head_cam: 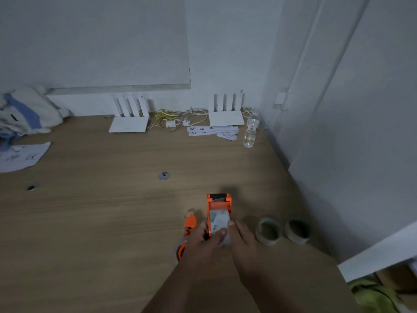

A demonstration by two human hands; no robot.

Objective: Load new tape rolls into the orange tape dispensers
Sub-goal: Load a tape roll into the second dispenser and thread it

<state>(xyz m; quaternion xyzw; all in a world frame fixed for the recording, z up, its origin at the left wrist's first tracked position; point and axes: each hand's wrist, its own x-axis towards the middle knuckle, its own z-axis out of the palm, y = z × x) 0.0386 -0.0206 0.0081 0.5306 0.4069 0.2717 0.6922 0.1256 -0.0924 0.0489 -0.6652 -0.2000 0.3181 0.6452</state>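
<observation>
Both my left hand [203, 242] and right hand [244, 239] curl round one orange dispenser [218, 203] low over the desk [112, 199]; thumbs seemingly press its tape roll [220, 219]. Spare rolls [268, 232] stand just right.

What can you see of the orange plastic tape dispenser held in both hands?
The orange plastic tape dispenser points away from the person, low at the wooden table; contact is unclear. A black roller spans its far end, and a pale tape roll sits in its body. The left hand grips its left side, the right hand its right. Its near end is hidden.
</observation>
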